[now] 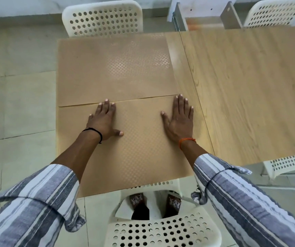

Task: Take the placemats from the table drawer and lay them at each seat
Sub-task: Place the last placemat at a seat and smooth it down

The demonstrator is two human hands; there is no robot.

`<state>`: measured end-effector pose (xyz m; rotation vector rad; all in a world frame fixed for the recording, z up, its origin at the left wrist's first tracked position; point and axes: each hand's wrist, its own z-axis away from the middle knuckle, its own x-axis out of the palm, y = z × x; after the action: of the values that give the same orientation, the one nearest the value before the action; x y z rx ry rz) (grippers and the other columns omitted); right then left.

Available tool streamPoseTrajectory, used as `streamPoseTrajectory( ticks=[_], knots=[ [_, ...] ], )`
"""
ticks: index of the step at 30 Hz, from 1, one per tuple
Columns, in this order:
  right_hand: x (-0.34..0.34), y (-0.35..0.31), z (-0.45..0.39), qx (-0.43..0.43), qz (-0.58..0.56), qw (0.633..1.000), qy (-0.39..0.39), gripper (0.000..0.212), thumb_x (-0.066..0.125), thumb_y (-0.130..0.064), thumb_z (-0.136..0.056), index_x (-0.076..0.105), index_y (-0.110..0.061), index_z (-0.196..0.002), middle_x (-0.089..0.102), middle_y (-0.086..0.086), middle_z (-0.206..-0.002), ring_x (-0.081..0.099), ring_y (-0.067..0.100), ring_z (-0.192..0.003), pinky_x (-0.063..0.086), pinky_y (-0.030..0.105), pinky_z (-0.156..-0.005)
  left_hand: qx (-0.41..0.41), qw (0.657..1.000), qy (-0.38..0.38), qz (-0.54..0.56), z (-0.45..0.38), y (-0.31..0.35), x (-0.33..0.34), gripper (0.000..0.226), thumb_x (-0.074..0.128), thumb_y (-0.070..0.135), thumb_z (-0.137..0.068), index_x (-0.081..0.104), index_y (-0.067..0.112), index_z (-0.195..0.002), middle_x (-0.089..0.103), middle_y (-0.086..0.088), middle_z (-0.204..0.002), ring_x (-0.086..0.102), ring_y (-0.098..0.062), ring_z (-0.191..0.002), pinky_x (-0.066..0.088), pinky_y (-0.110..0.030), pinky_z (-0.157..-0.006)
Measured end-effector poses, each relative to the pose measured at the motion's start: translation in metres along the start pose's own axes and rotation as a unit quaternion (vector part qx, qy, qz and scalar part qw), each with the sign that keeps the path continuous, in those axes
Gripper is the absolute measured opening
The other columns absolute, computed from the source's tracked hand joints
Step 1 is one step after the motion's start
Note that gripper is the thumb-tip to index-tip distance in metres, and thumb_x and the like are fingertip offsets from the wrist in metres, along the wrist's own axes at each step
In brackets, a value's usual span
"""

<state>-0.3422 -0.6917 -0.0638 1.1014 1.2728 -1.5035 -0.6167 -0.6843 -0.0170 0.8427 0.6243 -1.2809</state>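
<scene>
Two tan, diamond-embossed placemats lie end to end on the left part of the wooden table [241,90]. The near placemat [139,150] reaches the table's front edge, and the far placemat [111,72] reaches the back edge. My left hand [104,120] lies flat on the near placemat with fingers spread, fingertips at the seam between the mats. My right hand [178,120] lies flat on the same mat near its right edge. Neither hand holds anything.
A white perforated chair [161,230] stands in front of me at the near seat, and another chair [104,16] at the far seat. Two more white chairs [275,13] [289,164] stand to the right. An open drawer [202,16] juts from the table's far side.
</scene>
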Motion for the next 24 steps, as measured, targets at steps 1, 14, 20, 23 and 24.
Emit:
streamPoseTrajectory(
  ticks=[1, 14, 20, 23, 24],
  knots=[
    [0.001, -0.004, 0.003, 0.003, 0.001, 1.0, 0.0, 0.083, 0.018, -0.064, -0.094, 0.006, -0.01, -0.157, 0.003, 0.007, -0.166, 0.002, 0.026, -0.153, 0.003, 0.048, -0.123, -0.001, 1.0, 0.0, 0.001, 0.0, 0.0, -0.001, 0.12, 0.075, 0.052, -0.075, -0.008, 0.023, -0.155, -0.021, 0.003, -0.162, -0.013, -0.019, -0.15, 0.01, -0.052, -0.118],
    [0.04, -0.125, 0.045, -0.183, -0.036, 0.981, -0.048, 0.065, 0.019, -0.044, -0.096, 0.018, -0.021, -0.157, 0.01, 0.003, -0.166, 0.007, 0.024, -0.153, 0.006, 0.051, -0.122, 0.055, 0.992, 0.11, 0.015, 0.016, -0.028, 0.025, 0.088, 0.049, 0.058, -0.09, 0.001, 0.026, -0.157, -0.012, 0.001, -0.164, -0.01, -0.022, -0.15, 0.002, -0.043, -0.122],
    [0.045, -0.115, 0.046, -0.198, -0.017, 0.98, -0.016, 0.061, 0.028, -0.037, -0.098, 0.017, -0.024, -0.157, 0.009, 0.0, -0.166, 0.007, 0.02, -0.153, 0.009, 0.048, -0.122, 0.005, 0.968, 0.252, 0.015, 0.047, -0.083, 0.065, 0.058, 0.029, 0.04, -0.101, 0.012, 0.033, -0.155, 0.006, 0.009, -0.164, 0.005, -0.017, -0.151, 0.007, -0.043, -0.121],
    [0.044, -0.115, 0.048, -0.194, -0.021, 0.981, -0.009, 0.061, 0.032, -0.035, -0.098, 0.019, -0.023, -0.157, 0.012, 0.001, -0.165, 0.01, 0.02, -0.153, 0.01, 0.048, -0.122, -0.07, 0.96, 0.267, 0.047, 0.063, -0.113, 0.072, 0.056, 0.028, 0.038, -0.102, 0.012, 0.034, -0.155, 0.005, 0.01, -0.164, 0.003, -0.016, -0.151, 0.007, -0.045, -0.121],
    [0.044, -0.115, 0.047, -0.194, -0.02, 0.981, -0.009, 0.061, 0.032, -0.034, -0.098, 0.019, -0.023, -0.157, 0.012, 0.001, -0.165, 0.01, 0.021, -0.153, 0.01, 0.048, -0.122, -0.089, 0.958, 0.268, 0.051, 0.066, -0.119, 0.073, 0.056, 0.026, 0.038, -0.102, 0.012, 0.033, -0.155, 0.004, 0.009, -0.164, 0.002, -0.017, -0.151, 0.007, -0.046, -0.121]
  ],
)
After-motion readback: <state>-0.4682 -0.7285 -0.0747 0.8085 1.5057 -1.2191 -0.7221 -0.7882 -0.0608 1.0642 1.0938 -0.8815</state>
